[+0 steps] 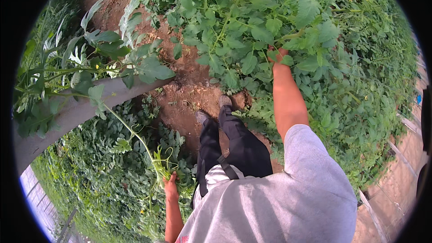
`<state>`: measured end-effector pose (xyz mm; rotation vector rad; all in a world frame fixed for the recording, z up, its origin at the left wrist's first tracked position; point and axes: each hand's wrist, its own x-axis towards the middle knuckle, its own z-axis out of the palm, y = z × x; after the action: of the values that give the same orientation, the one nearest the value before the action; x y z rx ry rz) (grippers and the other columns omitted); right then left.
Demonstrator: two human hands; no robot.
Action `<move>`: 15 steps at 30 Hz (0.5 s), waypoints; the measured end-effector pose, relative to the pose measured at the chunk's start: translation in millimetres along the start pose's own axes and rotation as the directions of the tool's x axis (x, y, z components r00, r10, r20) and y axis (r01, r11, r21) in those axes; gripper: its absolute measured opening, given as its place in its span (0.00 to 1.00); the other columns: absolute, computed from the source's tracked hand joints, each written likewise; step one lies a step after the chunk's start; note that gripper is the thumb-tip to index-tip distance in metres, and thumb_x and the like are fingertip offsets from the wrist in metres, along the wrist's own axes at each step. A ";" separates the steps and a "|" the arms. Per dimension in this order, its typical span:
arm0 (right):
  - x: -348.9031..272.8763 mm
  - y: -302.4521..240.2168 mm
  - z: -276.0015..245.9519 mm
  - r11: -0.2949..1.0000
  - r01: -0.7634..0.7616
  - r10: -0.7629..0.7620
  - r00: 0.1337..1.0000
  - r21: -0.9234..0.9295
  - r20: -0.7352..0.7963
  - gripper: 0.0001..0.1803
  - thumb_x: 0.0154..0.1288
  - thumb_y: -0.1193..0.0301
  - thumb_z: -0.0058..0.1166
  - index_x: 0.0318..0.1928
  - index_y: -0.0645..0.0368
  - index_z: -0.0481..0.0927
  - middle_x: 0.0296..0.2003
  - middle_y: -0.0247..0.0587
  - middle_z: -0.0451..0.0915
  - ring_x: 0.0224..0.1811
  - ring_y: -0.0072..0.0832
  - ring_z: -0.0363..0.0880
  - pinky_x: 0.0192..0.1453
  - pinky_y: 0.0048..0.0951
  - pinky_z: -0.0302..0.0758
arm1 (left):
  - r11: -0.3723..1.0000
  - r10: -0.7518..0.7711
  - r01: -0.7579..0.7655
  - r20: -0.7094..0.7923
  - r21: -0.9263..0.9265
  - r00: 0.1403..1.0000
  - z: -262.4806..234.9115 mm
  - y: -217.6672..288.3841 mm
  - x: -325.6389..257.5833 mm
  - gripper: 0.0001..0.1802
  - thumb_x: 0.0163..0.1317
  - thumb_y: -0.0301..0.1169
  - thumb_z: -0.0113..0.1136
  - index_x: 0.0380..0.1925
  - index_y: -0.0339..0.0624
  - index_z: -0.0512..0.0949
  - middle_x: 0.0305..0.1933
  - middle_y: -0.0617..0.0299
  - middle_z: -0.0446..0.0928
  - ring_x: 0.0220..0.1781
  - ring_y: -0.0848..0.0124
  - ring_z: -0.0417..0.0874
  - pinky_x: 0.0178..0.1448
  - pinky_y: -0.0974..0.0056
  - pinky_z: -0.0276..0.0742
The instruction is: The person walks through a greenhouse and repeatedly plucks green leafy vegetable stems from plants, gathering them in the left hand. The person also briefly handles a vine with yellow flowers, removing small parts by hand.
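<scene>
At lower left, my left hand (171,184) is closed around a bunch of pale green vine shoots (163,164) with curling tendrils. From the bunch a long thin stem (137,135) runs up and left toward lobed, watermelon-like leaves (153,68). My right hand (278,56) reaches forward into dense plants at the upper right, beside a tall plant with toothed, tomato-like leaves (249,63). Leaves cover most of its fingers, so its grip and anything inside it are hidden.
A wide grey beam or pipe (121,91) crosses at the left, with vine leaves over it. Bare brown soil (180,108) forms a narrow path under my feet. Low leafy vines (99,162) spread on both sides. Pale posts (373,216) stand at the right rim.
</scene>
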<state>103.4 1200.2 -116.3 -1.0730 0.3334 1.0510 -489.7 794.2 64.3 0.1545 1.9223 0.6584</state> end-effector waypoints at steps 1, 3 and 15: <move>6.8 1.2 -0.2 1.000 0.005 -0.005 1.000 0.008 0.001 0.17 0.74 0.63 0.52 0.59 0.51 0.75 0.43 0.39 0.79 0.38 0.32 0.73 0.38 0.38 0.68 | 1.000 0.027 -0.027 0.019 0.014 0.999 7.4 0.0 1.3 0.05 0.65 0.28 0.66 0.37 0.44 0.79 0.33 0.69 0.79 0.30 0.77 0.75 0.36 0.68 0.71; 16.2 3.3 -0.7 1.000 0.002 -0.002 1.000 0.016 0.006 0.16 0.74 0.63 0.51 0.59 0.52 0.75 0.42 0.38 0.79 0.37 0.32 0.73 0.38 0.38 0.68 | 0.996 0.050 -0.054 0.065 0.068 0.997 16.9 3.3 1.6 0.03 0.66 0.27 0.65 0.36 0.45 0.79 0.32 0.70 0.79 0.29 0.78 0.74 0.34 0.69 0.70; 21.3 12.2 -13.6 0.999 0.011 -0.009 1.000 0.051 -0.021 0.15 0.74 0.64 0.49 0.57 0.53 0.75 0.41 0.37 0.77 0.35 0.30 0.70 0.36 0.35 0.66 | 0.995 0.032 -0.041 0.097 0.095 0.995 55.6 28.1 -10.1 0.04 0.66 0.28 0.65 0.34 0.42 0.80 0.28 0.70 0.77 0.28 0.78 0.74 0.35 0.70 0.69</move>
<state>107.3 1201.1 -144.1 -1.0398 0.3692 1.0181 -441.7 834.7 70.2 0.2777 1.8639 0.5722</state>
